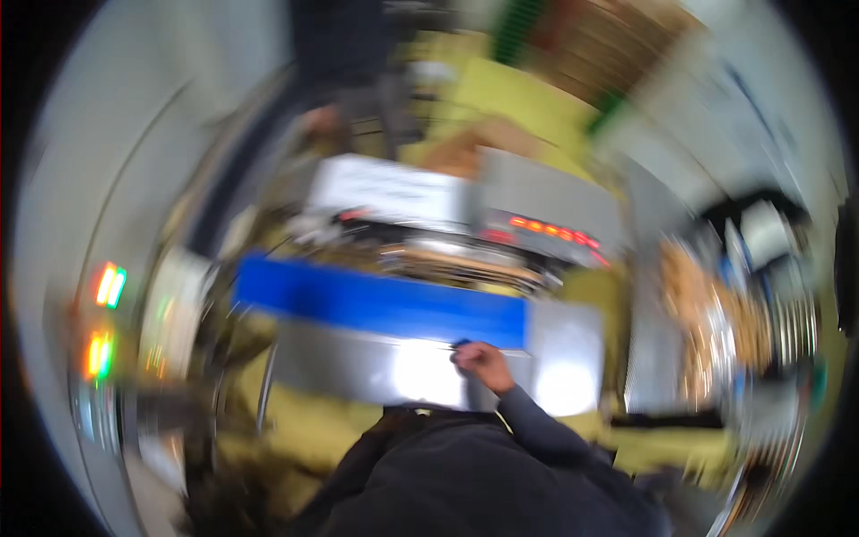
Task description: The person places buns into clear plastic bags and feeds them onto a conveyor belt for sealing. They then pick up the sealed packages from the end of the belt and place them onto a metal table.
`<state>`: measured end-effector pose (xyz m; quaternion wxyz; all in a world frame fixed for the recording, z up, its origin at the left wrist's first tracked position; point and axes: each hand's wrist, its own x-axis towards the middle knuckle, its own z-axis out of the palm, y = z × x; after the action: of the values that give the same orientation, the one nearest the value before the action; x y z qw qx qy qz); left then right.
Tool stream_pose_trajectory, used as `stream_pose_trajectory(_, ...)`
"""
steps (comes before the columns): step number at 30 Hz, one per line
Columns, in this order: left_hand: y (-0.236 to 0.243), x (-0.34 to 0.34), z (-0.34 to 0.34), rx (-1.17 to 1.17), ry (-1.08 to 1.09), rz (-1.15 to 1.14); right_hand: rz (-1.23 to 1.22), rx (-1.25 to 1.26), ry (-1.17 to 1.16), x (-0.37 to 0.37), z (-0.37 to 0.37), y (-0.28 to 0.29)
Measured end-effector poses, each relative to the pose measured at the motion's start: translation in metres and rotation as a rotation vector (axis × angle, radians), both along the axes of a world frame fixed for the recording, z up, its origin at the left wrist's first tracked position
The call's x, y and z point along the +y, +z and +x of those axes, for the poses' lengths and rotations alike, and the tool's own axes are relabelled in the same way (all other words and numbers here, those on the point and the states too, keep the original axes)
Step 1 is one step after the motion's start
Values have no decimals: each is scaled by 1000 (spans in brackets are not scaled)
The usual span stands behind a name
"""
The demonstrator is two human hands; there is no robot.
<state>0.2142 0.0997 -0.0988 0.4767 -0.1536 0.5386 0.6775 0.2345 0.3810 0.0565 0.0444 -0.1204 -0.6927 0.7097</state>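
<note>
My right hand (484, 363) reaches over the near part of a metal table (344, 362), close to the front edge of a long blue strip (385, 300). Its fingers are closed on a small dark object (460, 349), too smeared by motion to name. A dark sleeve covers the forearm, which comes in from the lower right. My left hand does not show; the dark clothing of my body fills the lower middle of the view.
Behind the blue strip stand a white panel (389, 192) and a grey box (550, 201) with red lit digits. A person's dark-clothed legs (344, 54) are beyond. Shelving with brown items (698, 313) lies right; red and green lights (109, 285) glow left.
</note>
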Motion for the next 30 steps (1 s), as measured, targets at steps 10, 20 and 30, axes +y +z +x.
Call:
stream_pose_trajectory(10, 103, 186, 35, 88, -1035, -60, 300, -68, -950, 298, 189, 17)
stream_pose_trajectory(20, 175, 276, 83, -289, -1222, -374, 1132, -138, -1303, 700, 288, 84)
stream_pose_trajectory(30, 158, 318, 97, -210, -1080, -294, 896, -588, -881, 883, 231, 98)
